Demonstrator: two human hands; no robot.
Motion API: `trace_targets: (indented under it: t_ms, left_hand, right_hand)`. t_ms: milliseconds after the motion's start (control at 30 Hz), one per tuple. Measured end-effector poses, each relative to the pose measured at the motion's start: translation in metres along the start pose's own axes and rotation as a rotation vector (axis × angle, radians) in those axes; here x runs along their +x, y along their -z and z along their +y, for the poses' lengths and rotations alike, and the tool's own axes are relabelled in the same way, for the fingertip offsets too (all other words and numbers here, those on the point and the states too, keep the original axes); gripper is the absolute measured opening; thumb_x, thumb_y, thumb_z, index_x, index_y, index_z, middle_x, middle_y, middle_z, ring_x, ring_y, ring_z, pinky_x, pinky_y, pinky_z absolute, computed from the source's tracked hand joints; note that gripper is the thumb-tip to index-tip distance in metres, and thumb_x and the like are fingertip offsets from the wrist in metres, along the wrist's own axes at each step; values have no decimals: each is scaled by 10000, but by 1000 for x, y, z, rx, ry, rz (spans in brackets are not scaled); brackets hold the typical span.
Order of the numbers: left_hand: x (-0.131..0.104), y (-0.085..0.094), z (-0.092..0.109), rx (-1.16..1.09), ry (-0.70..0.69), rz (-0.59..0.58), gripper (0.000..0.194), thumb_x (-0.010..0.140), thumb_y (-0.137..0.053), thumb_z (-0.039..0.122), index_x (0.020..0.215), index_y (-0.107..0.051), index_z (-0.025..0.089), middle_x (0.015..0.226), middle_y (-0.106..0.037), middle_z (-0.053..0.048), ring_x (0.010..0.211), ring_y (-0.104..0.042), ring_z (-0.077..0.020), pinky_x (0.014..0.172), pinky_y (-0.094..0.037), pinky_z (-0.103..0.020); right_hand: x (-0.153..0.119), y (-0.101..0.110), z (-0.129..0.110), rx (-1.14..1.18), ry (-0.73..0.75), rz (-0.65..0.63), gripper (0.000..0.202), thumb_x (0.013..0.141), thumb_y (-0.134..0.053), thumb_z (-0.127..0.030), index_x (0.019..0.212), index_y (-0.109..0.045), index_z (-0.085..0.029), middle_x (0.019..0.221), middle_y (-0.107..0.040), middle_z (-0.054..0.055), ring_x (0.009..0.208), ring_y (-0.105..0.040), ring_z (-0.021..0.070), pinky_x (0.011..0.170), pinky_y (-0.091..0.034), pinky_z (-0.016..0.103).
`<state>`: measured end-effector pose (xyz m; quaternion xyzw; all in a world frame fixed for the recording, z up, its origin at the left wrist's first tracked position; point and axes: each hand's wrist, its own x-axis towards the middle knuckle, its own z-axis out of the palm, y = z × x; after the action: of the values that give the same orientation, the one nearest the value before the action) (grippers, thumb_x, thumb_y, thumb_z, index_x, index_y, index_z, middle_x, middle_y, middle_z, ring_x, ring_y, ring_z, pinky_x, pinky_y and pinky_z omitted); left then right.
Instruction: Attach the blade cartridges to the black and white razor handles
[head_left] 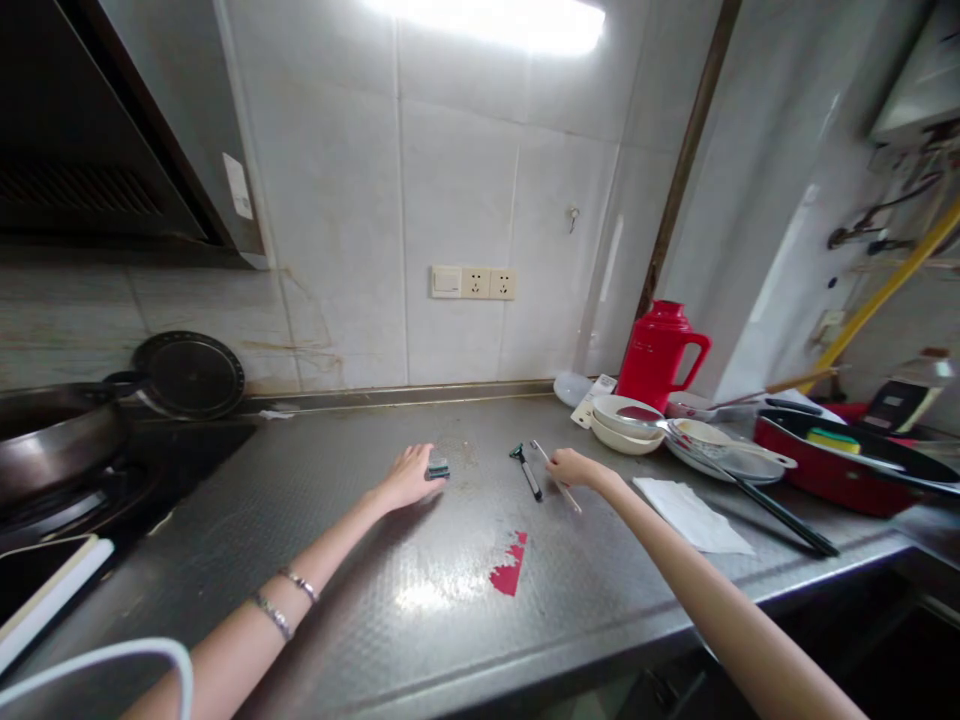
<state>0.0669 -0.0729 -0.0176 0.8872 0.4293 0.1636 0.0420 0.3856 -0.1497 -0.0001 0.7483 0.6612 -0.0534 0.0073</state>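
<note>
My left hand [407,478] rests low over the steel counter, its fingers closed around a small clear and dark-teal block [438,468], perhaps a pack of razor blades. To the right, my right hand [574,467] pinches a thin pale stick [567,495] that slants across the counter; its exact kind is too small to tell. Between the hands lies a razor [529,474] with a green head and a grey-black handle, apart from both. Nearer me is a jagged piece of red paper [510,567], lying flat.
Stacked white bowls [627,430], a red thermos [661,352] and a white napkin [691,513] stand or lie at right, beside black tongs or chopsticks [784,515] and a red pan [795,452]. A stove with a pot [60,440] occupies the left. The counter's front edge is near me.
</note>
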Motion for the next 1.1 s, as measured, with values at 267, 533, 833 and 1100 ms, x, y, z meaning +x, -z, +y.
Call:
trace_targets:
  t_ms: [267,533,833,1100]
  left_hand:
    - [4,-9,-3,20,32,-56,555,728,-495,324,1234,-378,129,1219,-514,-149,1134,-458,-271,930,-338,-372]
    - [12,-20,-16,-140,25,-53,577,724,-521,291,1250,-341,140,1196,-551,-133,1089,-522,-224,916,-370,-322]
    - [11,-19,-6,-355,-34,-7,618,688,-609,262,1237,-346,159,1164,-575,-108,1043,-547,-205,917,-384,-329]
    - [3,-2,34,-387,-185,-40,732,666,-647,307,1300,-299,193,1181,-569,-82,1107,-511,-219,947,-363,-336]
  right_hand:
    - [14,-10,2,-39,-50,-76,369,830,-407,-270,914,-691,-51,922,-670,223,850,-647,257,636,-442,272]
    - [1,4,-3,-52,-66,18,419,853,-384,-383,878,-691,-99,930,-668,194,868,-633,257,654,-427,274]
    - [-14,27,-53,37,256,162,268,796,-505,-350,984,-632,-208,955,-642,64,864,-590,183,673,-388,228]
    - [-9,17,-96,155,598,114,636,637,-688,-374,1208,-514,-153,1112,-548,116,877,-563,195,729,-420,263]
